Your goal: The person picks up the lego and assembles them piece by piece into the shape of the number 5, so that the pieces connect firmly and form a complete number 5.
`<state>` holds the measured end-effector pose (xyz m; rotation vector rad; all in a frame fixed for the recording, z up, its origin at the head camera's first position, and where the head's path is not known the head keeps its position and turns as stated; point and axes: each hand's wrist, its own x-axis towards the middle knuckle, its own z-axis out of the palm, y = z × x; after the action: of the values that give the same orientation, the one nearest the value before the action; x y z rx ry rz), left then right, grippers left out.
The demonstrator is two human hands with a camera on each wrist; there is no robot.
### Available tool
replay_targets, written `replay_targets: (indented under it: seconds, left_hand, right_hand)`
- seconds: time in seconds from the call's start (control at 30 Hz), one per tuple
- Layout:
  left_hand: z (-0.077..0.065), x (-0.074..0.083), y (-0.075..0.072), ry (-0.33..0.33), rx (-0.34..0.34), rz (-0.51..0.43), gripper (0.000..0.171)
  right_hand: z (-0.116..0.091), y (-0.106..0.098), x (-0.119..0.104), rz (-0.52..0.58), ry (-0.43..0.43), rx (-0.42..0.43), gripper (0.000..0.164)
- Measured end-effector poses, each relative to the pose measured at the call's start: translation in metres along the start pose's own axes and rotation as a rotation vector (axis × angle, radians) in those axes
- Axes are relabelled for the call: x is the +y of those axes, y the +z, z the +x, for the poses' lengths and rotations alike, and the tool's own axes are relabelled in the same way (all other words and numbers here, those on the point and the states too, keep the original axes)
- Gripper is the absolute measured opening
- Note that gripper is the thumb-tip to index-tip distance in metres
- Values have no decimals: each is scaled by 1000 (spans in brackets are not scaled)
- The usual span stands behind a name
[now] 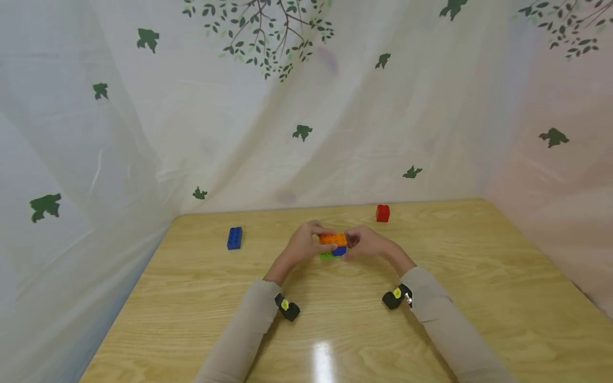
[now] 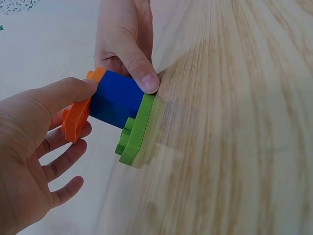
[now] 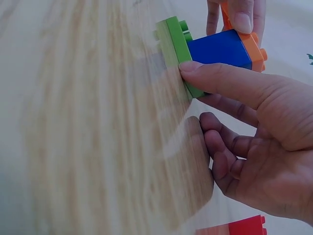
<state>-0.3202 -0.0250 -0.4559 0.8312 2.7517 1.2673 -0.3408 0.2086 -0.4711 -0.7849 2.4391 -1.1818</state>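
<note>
A small stack of toy building bricks stands on the wooden table between both hands. It has a green plate [image 2: 138, 132] at the bottom, a blue brick [image 2: 115, 100] in the middle and an orange plate [image 1: 333, 239] on top. The orange plate is gripped by my left hand [image 1: 304, 243], thumb on its near side and fingers behind. From the other side my right hand [image 1: 369, 243] pinches the end of the green plate, its thumb [image 3: 195, 67] against the edge and the index finger behind. The other right fingers curl inward beside the tabletop.
To the left on the table [image 1: 191, 298] lies a loose blue brick [image 1: 234, 238]. A red brick [image 1: 382, 213] sits near the back edge, beyond the right hand. Behind the table hangs a pale curtain [image 1: 239, 133] with green leaf and bird prints.
</note>
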Motion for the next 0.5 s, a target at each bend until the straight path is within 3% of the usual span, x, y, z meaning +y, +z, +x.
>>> replay_targets:
  seconds: [0.5]
  left_hand:
    - [-1, 0, 2, 9, 20, -10, 35]
  right_hand:
    - [-1, -1, -6, -46, 10, -2, 24]
